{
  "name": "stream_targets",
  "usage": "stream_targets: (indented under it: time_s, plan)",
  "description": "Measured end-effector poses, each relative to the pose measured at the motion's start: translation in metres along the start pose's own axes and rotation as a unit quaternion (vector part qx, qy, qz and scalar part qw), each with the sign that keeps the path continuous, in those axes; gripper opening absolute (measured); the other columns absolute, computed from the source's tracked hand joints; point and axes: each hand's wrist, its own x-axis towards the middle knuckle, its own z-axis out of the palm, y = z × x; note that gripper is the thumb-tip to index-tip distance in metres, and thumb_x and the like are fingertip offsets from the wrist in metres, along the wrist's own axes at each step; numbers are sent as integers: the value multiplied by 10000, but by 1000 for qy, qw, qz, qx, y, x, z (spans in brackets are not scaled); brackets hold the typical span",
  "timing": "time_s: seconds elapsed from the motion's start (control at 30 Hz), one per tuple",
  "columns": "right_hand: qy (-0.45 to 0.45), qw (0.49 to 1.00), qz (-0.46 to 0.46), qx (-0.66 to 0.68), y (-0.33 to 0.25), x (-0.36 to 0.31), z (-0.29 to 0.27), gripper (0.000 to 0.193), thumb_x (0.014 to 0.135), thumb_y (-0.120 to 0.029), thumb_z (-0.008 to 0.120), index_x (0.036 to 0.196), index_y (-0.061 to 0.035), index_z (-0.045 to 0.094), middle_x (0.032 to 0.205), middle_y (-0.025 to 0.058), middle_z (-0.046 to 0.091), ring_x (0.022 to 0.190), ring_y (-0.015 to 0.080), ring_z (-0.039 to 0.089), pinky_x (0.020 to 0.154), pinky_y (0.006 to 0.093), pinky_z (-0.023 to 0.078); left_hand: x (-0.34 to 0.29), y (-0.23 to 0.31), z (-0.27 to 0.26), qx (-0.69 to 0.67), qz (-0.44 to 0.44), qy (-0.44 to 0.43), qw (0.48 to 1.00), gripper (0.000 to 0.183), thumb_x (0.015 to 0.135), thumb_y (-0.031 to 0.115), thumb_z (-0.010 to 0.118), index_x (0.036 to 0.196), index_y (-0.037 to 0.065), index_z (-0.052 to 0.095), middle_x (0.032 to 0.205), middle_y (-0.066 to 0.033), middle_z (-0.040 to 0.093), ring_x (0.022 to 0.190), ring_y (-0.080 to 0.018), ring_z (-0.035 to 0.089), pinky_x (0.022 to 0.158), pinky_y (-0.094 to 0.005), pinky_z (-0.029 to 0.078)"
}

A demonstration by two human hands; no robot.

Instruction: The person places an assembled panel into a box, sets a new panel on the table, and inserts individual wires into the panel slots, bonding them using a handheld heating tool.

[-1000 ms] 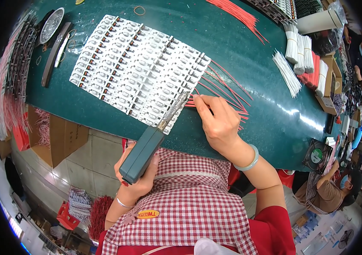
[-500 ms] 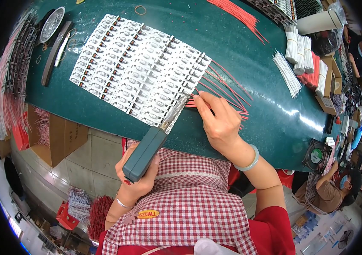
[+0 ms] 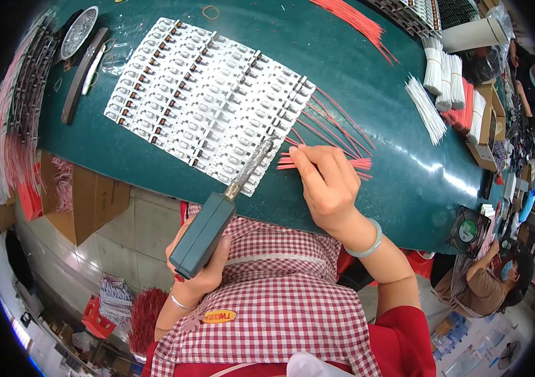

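My left hand [image 3: 201, 270] is closed around the dark green handle of a soldering iron [image 3: 201, 235]. The iron's metal tip points up and right, over the lower right edge of a white panel of small circuit boards [image 3: 204, 107]. On the panel, rows of metal parts and dark components are repeated. My right hand [image 3: 330, 188] is pinched at the fingertips on a red wire [image 3: 294, 136] just right of that edge. Loose red wires [image 3: 289, 164] lie under and beside those fingers. Farther up, several red wires [image 3: 343, 119] run out from the panel's right edge.
At the left lie a dark bar [image 3: 83, 75], a shallow dish [image 3: 79, 32] and a hanging mass of wired strips [image 3: 16, 119]. White wire bundles [image 3: 425, 110] and a cardboard box [image 3: 488, 125] stand right, red wires [image 3: 352, 22] far. A small fan [image 3: 468, 229] sits near a co-worker [image 3: 487, 283].
The soldering iron has shifted slightly left and down, its tip lower on the panel's edge. My right hand has moved a little right and down, away from the panel's edge.
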Motion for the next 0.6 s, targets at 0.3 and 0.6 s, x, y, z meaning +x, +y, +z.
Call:
stream_targets:
  time_s: [0.3,0.6]
  plan:
    - [-30,1000,-2,-5,3,0,5,298,683,-19,672,971,51,697,922,111,670,812,244,645,665,341,525,-1,-3,2,-21,-23,-14,999,283,785,-7,767,1053,-66,701,1025,-203,709,890,-304,724,777,-349,577]
    - [-40,999,19,-12,2,0,7,298,684,0,670,978,45,683,899,92,644,758,225,605,622,320,511,15,9,10,2,21,-33,999,241,768,-35,759,1002,-61,705,1017,-188,709,844,-285,709,759,-339,568]
